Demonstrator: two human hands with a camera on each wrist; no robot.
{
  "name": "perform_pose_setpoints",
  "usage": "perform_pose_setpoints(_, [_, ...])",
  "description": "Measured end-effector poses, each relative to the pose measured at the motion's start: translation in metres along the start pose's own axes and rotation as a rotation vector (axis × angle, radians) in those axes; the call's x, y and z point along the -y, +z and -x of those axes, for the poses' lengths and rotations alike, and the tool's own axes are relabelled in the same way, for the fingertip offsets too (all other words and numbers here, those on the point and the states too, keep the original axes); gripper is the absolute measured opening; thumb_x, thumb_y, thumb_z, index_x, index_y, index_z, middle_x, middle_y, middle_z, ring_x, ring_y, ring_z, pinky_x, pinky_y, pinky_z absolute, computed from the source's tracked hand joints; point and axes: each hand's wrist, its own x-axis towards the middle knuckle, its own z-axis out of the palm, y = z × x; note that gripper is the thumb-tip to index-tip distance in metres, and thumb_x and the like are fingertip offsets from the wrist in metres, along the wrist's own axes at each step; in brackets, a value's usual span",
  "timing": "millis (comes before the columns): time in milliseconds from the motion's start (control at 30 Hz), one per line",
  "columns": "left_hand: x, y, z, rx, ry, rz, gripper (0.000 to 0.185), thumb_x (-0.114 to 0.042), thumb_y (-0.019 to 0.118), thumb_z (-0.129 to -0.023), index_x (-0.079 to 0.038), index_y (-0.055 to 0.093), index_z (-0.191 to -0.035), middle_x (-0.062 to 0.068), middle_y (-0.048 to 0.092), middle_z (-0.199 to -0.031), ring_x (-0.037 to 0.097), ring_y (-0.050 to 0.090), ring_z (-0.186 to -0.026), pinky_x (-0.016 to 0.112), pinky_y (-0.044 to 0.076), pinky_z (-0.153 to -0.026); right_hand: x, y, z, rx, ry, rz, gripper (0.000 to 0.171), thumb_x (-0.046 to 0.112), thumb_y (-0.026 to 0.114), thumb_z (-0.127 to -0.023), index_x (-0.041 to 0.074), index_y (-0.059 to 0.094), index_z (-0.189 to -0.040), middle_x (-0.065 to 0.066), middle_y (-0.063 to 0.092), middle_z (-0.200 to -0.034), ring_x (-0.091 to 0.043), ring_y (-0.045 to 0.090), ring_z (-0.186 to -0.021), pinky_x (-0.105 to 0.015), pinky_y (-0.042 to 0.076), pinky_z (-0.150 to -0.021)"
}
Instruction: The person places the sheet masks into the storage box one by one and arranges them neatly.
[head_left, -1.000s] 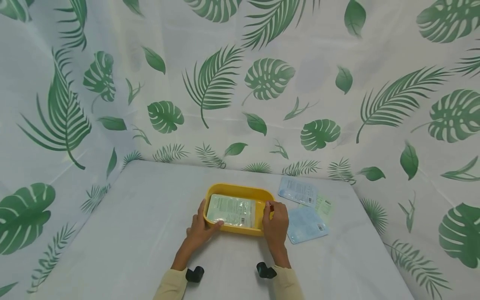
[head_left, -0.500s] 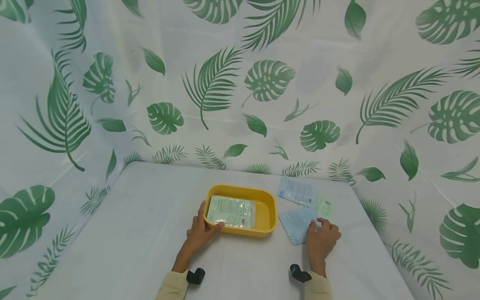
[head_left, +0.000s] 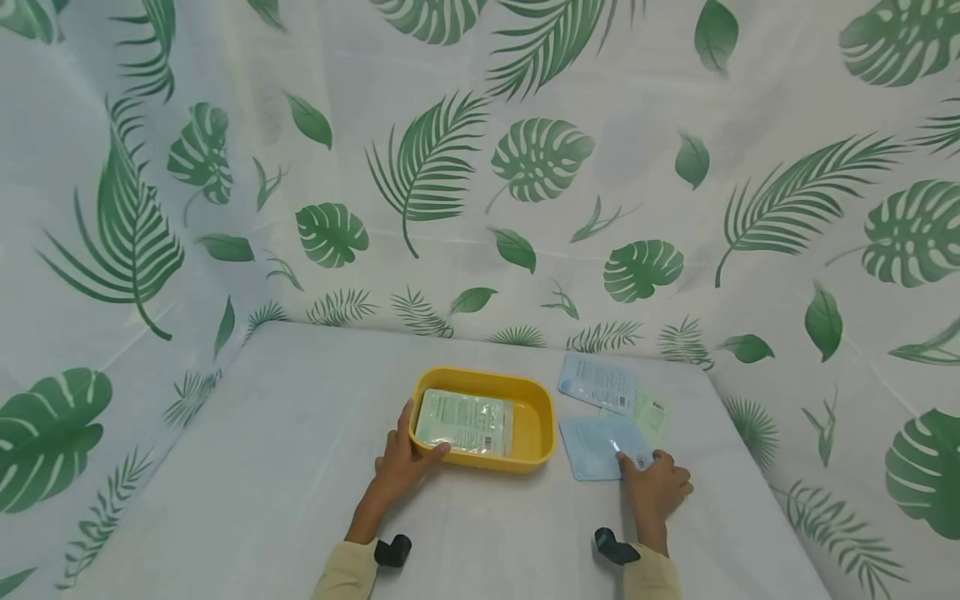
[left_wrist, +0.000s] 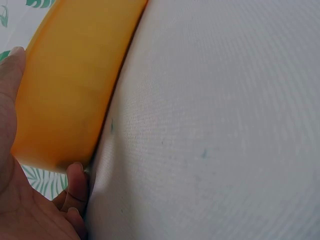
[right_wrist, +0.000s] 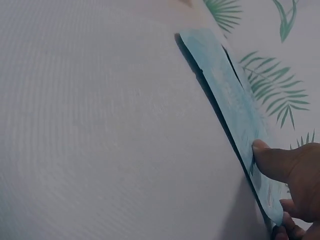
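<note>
My left hand [head_left: 401, 462] grips the near left corner of a yellow plastic tray [head_left: 525, 465], thumb at the front rim and fingers along the left side. Inside the tray, towards its left, lies a pale green printed sachet [head_left: 461, 421] in shiny wrapping. To the right, my right hand [head_left: 658, 487] pinches the near right corner of a light blue sachet [head_left: 596, 446]. In the right wrist view the thumb presses on top of this blue sachet [right_wrist: 225, 95], fingertips tucked at its edge, and a dark shadow runs along its side.
Another light blue sachet [head_left: 596, 382] lies behind, partly over a pale green sachet [head_left: 651, 414]. The held sachet overlaps the green one in the head view. A white cloth covers the table [head_left: 300, 400], with a leaf-print curtain [head_left: 450, 275] rising at its back and sides.
My right hand has moved from the tray's right end rightwards to the near blue sachet and taken its corner; the sachet has turned slightly. The left hand stays on the tray.
</note>
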Motion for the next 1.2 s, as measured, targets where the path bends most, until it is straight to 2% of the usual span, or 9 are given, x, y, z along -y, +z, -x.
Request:
perform_pose_setpoints(133, [-0.003, -0.001, 0.001, 0.001, 0.008, 0.001, 0.101, -0.059, 0.065, -0.084, -0.026, 0.005, -0.158, 0.020, 0.045, -0.131, 0.031, 0.045, -0.115, 0.052, 0.027, -0.084, -0.004, -0.007, 0.000, 0.066, 0.037, -0.037, 0.065, 0.026, 0.070, -0.088, -0.017, 0.044, -0.128, -0.039, 0.048, -0.120, -0.053, 0.042, -0.110, -0.059, 0.031, -0.096])
perform_pose_setpoints(367, [-0.005, -0.002, 0.002, 0.005, 0.003, -0.009, 0.100, -0.060, 0.065, -0.084, -0.027, 0.005, -0.158, 0.019, 0.045, -0.129, 0.029, 0.045, -0.113, 0.046, 0.027, -0.081, -0.008, -0.020, -0.006, 0.115, 0.090, -0.052, 0.042, 0.020, 0.061, -0.091, -0.014, 0.056, -0.114, -0.035, 0.059, -0.113, -0.048, 0.054, -0.103, -0.057, 0.038, -0.092])
perform_pose_setpoints(567, [-0.005, -0.001, 0.004, -0.001, -0.003, 0.020, 0.101, -0.059, 0.066, -0.084, -0.025, 0.005, -0.158, 0.021, 0.042, -0.137, 0.034, 0.043, -0.121, 0.055, 0.027, -0.087, -0.007, -0.030, -0.010, 0.133, 0.115, -0.049, 0.033, 0.021, 0.061, -0.088, -0.010, 0.061, -0.099, -0.029, 0.063, -0.098, -0.041, 0.056, -0.090, -0.050, 0.039, -0.079])
perform_pose_setpoints(733, [-0.003, -0.002, 0.004, -0.012, 0.004, 0.027, 0.100, -0.058, 0.065, -0.085, -0.025, 0.004, -0.158, 0.023, 0.040, -0.143, 0.036, 0.040, -0.128, 0.061, 0.027, -0.090, -0.005, -0.034, -0.013, 0.217, 0.114, -0.096, 0.044, 0.019, 0.057, -0.088, -0.009, 0.049, -0.121, -0.033, 0.060, -0.113, -0.044, 0.055, -0.099, -0.051, 0.037, -0.086])
perform_pose_setpoints(867, [-0.002, 0.000, 0.003, -0.006, 0.009, 0.018, 0.100, -0.059, 0.064, -0.085, -0.025, 0.004, -0.158, 0.023, 0.037, -0.147, 0.037, 0.038, -0.132, 0.062, 0.027, -0.091, -0.009, -0.036, -0.016, 0.325, 0.044, -0.107, 0.056, 0.016, 0.052, -0.087, 0.003, 0.039, -0.141, -0.030, 0.060, -0.103, -0.037, 0.056, -0.089, -0.049, 0.036, -0.081])
perform_pose_setpoints(967, [-0.002, 0.000, 0.002, -0.002, 0.006, 0.007, 0.100, -0.059, 0.064, -0.085, -0.026, 0.003, -0.158, 0.023, 0.036, -0.147, 0.037, 0.039, -0.132, 0.063, 0.027, -0.091, -0.013, -0.040, -0.015, 0.430, 0.003, -0.149, 0.050, 0.015, 0.048, -0.089, 0.007, 0.050, -0.138, -0.021, 0.057, -0.102, -0.031, 0.050, -0.091, -0.044, 0.034, -0.078])
perform_pose_setpoints(1067, [-0.001, -0.001, 0.001, -0.008, 0.007, 0.007, 0.100, -0.059, 0.064, -0.085, -0.026, 0.004, -0.158, 0.023, 0.038, -0.146, 0.037, 0.039, -0.131, 0.062, 0.028, -0.091, -0.013, -0.042, -0.013, 0.516, 0.014, -0.210, 0.042, 0.023, 0.048, -0.094, 0.004, 0.061, -0.131, -0.024, 0.055, -0.125, -0.034, 0.047, -0.113, -0.048, 0.038, -0.092])
perform_pose_setpoints(1133, [0.000, -0.001, 0.001, -0.012, 0.012, 0.008, 0.100, -0.059, 0.064, -0.085, -0.026, 0.004, -0.158, 0.023, 0.040, -0.144, 0.036, 0.040, -0.130, 0.061, 0.028, -0.090, -0.014, -0.043, -0.010, 0.507, 0.015, -0.222, 0.042, 0.031, 0.053, -0.097, 0.002, 0.064, -0.125, -0.024, 0.053, -0.136, -0.035, 0.045, -0.121, -0.048, 0.037, -0.096])
perform_pose_setpoints(1200, [0.000, -0.001, 0.002, -0.012, 0.013, 0.008, 0.101, -0.059, 0.065, -0.084, -0.025, 0.005, -0.158, 0.023, 0.042, -0.141, 0.036, 0.042, -0.127, 0.060, 0.029, -0.089, -0.016, -0.042, -0.007, 0.474, 0.020, -0.205, 0.046, 0.039, 0.058, -0.096, 0.001, 0.065, -0.121, -0.023, 0.058, -0.129, -0.034, 0.050, -0.115, -0.045, 0.042, -0.092])
